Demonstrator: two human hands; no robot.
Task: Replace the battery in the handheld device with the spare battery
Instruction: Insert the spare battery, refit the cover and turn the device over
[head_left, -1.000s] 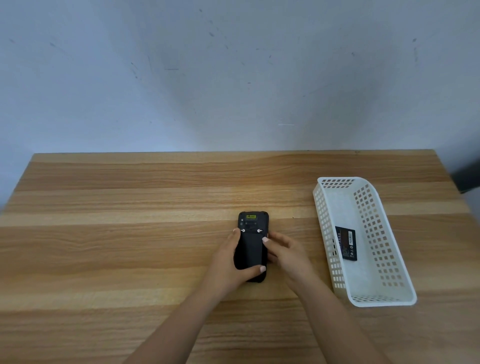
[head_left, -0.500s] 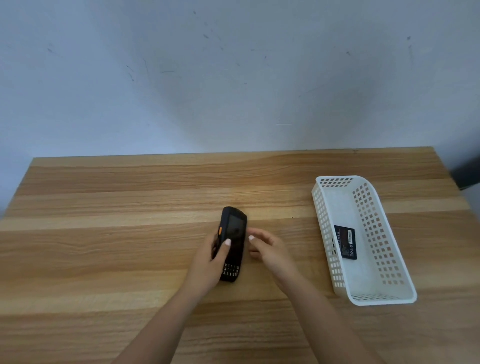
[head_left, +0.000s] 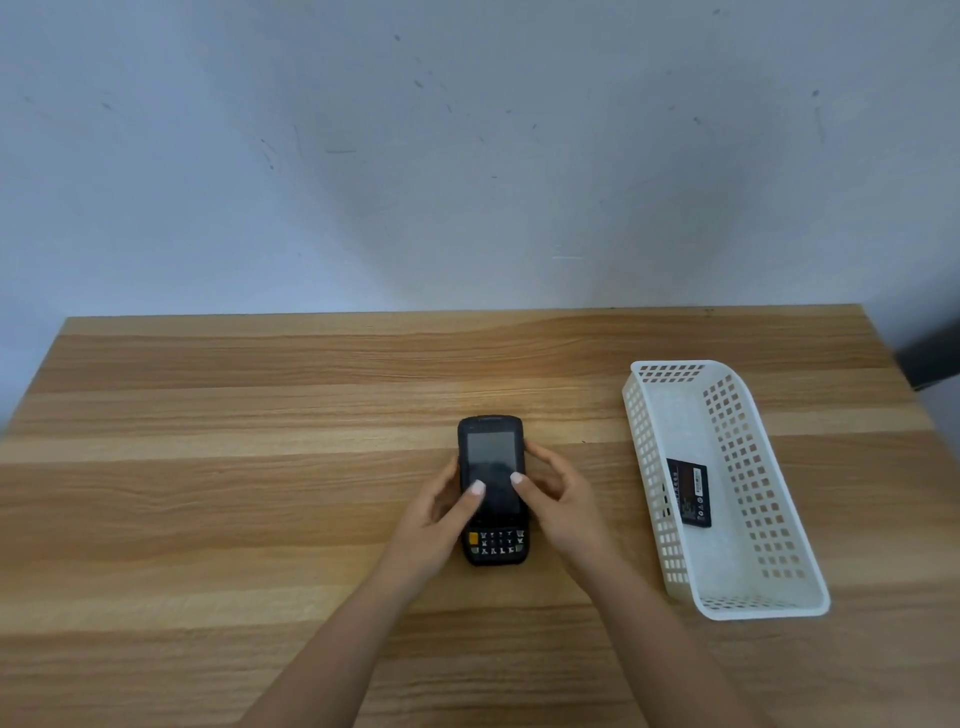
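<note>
The black handheld device (head_left: 492, 457) lies flat on the wooden table (head_left: 208, 493), screen and keypad facing up. My left hand (head_left: 439, 525) grips its left edge, thumb resting on the screen. On the other side my right hand (head_left: 558, 499) holds the right edge, also with the thumb on the screen. A black battery (head_left: 689, 492) lies inside the white plastic basket (head_left: 769, 519) to the right, about a hand's width from my right hand.
The basket with perforated walls sits near the table's right edge. A pale wall rises behind the table's far edge. A dark object (head_left: 930, 358) shows just off the table at the far right.
The device lay back side up, was lifted and turned over by my left hand, and now lies screen up with both hands on it.
</note>
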